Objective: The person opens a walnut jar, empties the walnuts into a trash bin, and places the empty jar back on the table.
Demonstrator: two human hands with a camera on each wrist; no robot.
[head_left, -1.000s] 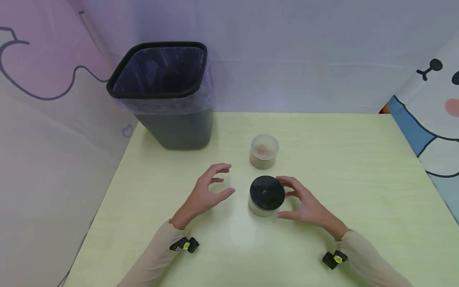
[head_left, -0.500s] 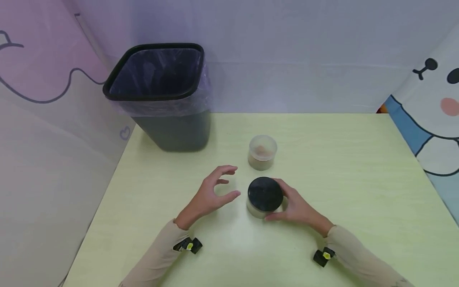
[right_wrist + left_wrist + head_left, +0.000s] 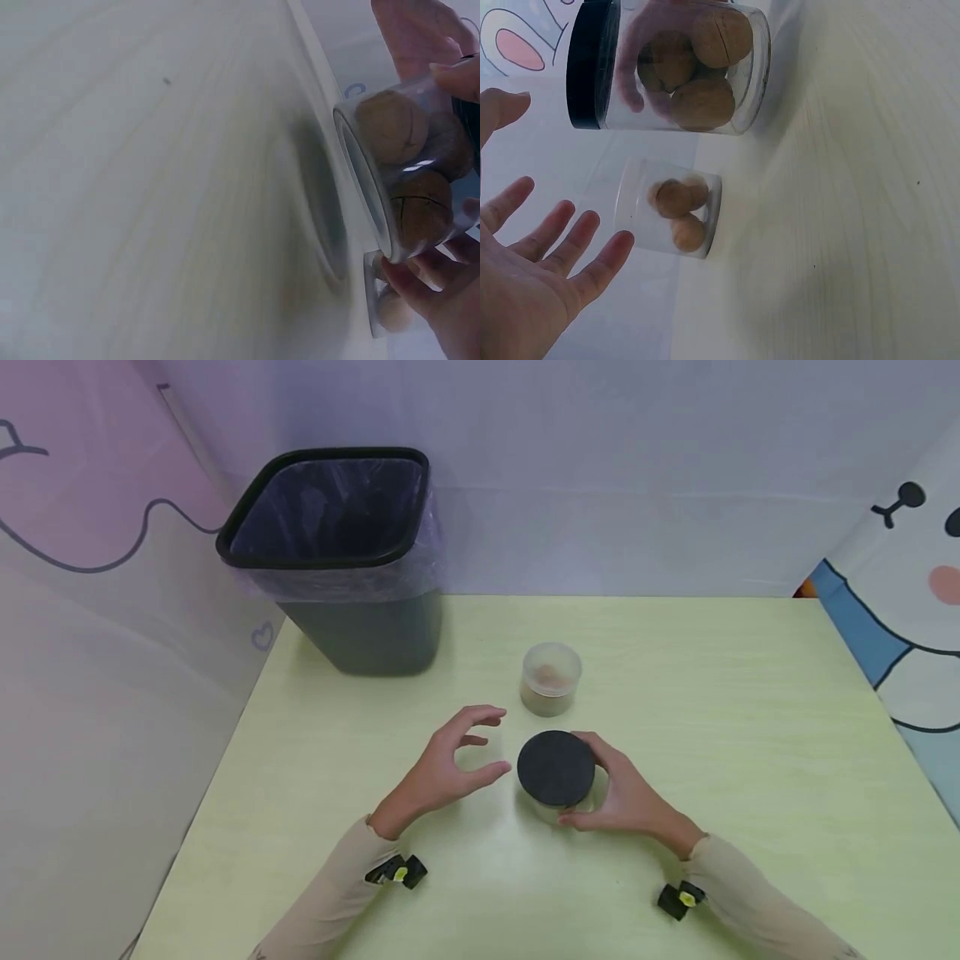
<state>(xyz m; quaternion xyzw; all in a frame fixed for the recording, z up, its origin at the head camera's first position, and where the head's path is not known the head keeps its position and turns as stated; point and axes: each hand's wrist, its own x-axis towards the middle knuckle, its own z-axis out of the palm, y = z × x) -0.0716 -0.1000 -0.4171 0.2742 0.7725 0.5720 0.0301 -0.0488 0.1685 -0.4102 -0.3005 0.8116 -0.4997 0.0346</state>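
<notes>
The right hand (image 3: 630, 797) grips the lidded jar (image 3: 557, 770), newly lifted from the surface (image 3: 720, 693), so we judge handling begun; the left hand (image 3: 438, 772) is wide, empty.

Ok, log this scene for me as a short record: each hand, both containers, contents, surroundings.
Right hand: grips the lidded jar
Left hand: open, beside the jar, not touching it
Lidded jar: clear, black lid on, held just off the table
Jar contents: brown balls, at least three visible
Second container: clear, no black lid, on the table beyond the jar; also holds brown balls
Surroundings: lined bin at back left
</notes>
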